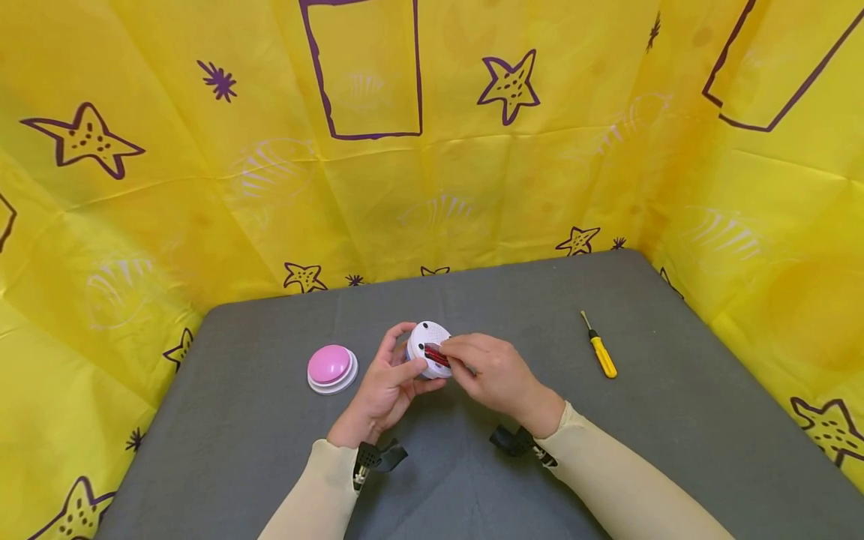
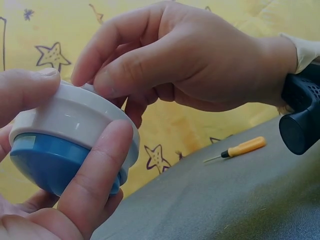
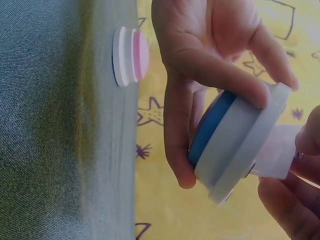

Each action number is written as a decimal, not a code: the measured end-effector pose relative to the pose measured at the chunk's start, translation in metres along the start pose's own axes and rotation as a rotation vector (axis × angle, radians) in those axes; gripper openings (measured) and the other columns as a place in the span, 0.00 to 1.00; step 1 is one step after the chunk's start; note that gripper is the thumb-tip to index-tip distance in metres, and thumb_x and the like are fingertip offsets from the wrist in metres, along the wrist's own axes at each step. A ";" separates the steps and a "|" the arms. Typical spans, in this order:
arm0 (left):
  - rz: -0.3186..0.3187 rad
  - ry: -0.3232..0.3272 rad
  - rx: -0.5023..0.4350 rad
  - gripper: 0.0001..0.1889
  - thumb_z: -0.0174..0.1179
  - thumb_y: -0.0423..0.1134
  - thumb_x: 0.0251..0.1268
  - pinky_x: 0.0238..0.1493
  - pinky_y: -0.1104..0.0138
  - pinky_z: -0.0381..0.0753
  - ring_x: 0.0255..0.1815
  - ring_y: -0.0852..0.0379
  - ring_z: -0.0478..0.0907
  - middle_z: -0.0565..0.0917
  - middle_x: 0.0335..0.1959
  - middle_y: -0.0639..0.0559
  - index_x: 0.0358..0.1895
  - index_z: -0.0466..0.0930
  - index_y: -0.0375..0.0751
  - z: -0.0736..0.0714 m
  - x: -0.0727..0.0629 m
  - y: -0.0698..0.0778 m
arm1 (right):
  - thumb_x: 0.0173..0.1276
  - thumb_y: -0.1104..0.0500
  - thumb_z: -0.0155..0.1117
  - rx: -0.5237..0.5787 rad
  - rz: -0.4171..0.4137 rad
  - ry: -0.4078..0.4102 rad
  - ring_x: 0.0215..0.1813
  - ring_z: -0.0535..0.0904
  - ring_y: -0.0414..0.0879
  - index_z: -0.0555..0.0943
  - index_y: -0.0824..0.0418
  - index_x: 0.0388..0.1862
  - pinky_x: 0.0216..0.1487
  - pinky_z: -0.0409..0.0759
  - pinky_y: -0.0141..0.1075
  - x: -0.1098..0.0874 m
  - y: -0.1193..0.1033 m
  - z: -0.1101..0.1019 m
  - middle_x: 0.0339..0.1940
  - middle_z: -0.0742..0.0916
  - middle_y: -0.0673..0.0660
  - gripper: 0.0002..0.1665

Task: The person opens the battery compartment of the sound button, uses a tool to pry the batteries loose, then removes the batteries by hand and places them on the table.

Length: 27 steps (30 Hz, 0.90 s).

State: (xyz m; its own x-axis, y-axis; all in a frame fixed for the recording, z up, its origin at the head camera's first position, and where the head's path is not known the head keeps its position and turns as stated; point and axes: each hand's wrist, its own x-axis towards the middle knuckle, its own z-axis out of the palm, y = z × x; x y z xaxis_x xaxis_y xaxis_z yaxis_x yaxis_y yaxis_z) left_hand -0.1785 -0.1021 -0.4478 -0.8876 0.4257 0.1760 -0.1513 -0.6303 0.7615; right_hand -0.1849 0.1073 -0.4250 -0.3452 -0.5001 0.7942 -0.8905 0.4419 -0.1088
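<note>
As one hand point(image 1: 388, 384) grips a blue-domed button point(image 3: 237, 142), another point(image 1: 498, 375) pinches plastic point(image 3: 279, 155).

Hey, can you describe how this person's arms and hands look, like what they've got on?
The left hand and right hand are bare, without gloves. The left sleeve and right sleeve are long, plain and cream. Below each sleeve's cuff sits a black wrist device, one left, one right.

Bright head view, hazier wrist views, soft sheen on backdrop point(image 1: 439, 169)
</note>
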 end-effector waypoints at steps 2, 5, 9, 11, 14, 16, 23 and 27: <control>0.002 -0.007 0.001 0.29 0.58 0.22 0.69 0.45 0.51 0.84 0.50 0.41 0.81 0.68 0.60 0.41 0.66 0.60 0.47 -0.001 0.000 0.000 | 0.56 0.71 0.72 0.000 0.014 0.002 0.40 0.85 0.46 0.86 0.64 0.44 0.44 0.84 0.38 0.000 0.001 0.000 0.39 0.88 0.54 0.15; 0.004 -0.015 0.000 0.28 0.57 0.22 0.69 0.45 0.51 0.84 0.50 0.41 0.81 0.68 0.60 0.41 0.66 0.60 0.47 -0.001 -0.001 0.000 | 0.56 0.70 0.73 0.007 0.032 0.011 0.40 0.86 0.46 0.86 0.64 0.43 0.44 0.84 0.39 0.000 0.001 -0.001 0.39 0.89 0.54 0.15; 0.005 -0.025 -0.006 0.28 0.56 0.22 0.69 0.46 0.51 0.84 0.50 0.41 0.80 0.68 0.60 0.41 0.66 0.59 0.48 -0.001 -0.001 0.000 | 0.56 0.70 0.73 0.028 0.059 0.024 0.41 0.86 0.46 0.87 0.63 0.42 0.44 0.84 0.39 0.000 0.001 -0.003 0.39 0.89 0.54 0.13; 0.007 -0.034 -0.002 0.28 0.56 0.22 0.69 0.46 0.51 0.84 0.51 0.41 0.80 0.68 0.61 0.41 0.66 0.59 0.48 -0.002 -0.001 0.000 | 0.56 0.70 0.73 0.048 0.076 0.030 0.41 0.86 0.46 0.87 0.64 0.42 0.44 0.84 0.39 0.000 0.001 -0.003 0.39 0.89 0.54 0.13; 0.010 -0.043 -0.003 0.27 0.55 0.22 0.70 0.47 0.51 0.84 0.52 0.41 0.79 0.68 0.61 0.40 0.66 0.60 0.48 -0.002 -0.001 0.001 | 0.56 0.70 0.73 0.083 0.109 0.037 0.41 0.86 0.46 0.87 0.64 0.42 0.44 0.84 0.38 0.000 0.002 -0.004 0.39 0.89 0.54 0.13; 0.012 -0.048 -0.008 0.27 0.54 0.22 0.71 0.47 0.51 0.83 0.53 0.40 0.79 0.67 0.62 0.41 0.66 0.60 0.48 -0.002 -0.001 0.001 | 0.56 0.70 0.74 0.109 0.131 0.044 0.42 0.86 0.45 0.87 0.64 0.42 0.44 0.84 0.38 0.000 0.002 -0.005 0.39 0.89 0.54 0.13; 0.003 -0.053 -0.026 0.27 0.51 0.21 0.71 0.49 0.49 0.82 0.56 0.40 0.76 0.64 0.64 0.42 0.67 0.57 0.48 -0.002 -0.002 0.001 | 0.58 0.71 0.72 0.167 0.207 0.076 0.40 0.86 0.44 0.88 0.64 0.42 0.40 0.85 0.37 -0.002 0.004 -0.006 0.40 0.89 0.53 0.12; -0.010 -0.042 -0.037 0.28 0.49 0.20 0.71 0.50 0.48 0.82 0.57 0.40 0.75 0.63 0.65 0.42 0.66 0.57 0.49 -0.002 -0.003 0.001 | 0.61 0.70 0.70 0.197 0.278 0.069 0.39 0.85 0.43 0.88 0.64 0.42 0.38 0.84 0.35 -0.004 0.004 -0.007 0.40 0.89 0.52 0.10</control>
State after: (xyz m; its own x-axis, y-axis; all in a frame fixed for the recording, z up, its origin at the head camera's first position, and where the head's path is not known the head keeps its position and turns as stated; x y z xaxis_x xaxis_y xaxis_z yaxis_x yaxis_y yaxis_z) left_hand -0.1770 -0.1055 -0.4487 -0.8671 0.4584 0.1948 -0.1767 -0.6488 0.7401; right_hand -0.1850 0.1161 -0.4242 -0.5679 -0.3262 0.7557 -0.8076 0.3983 -0.4350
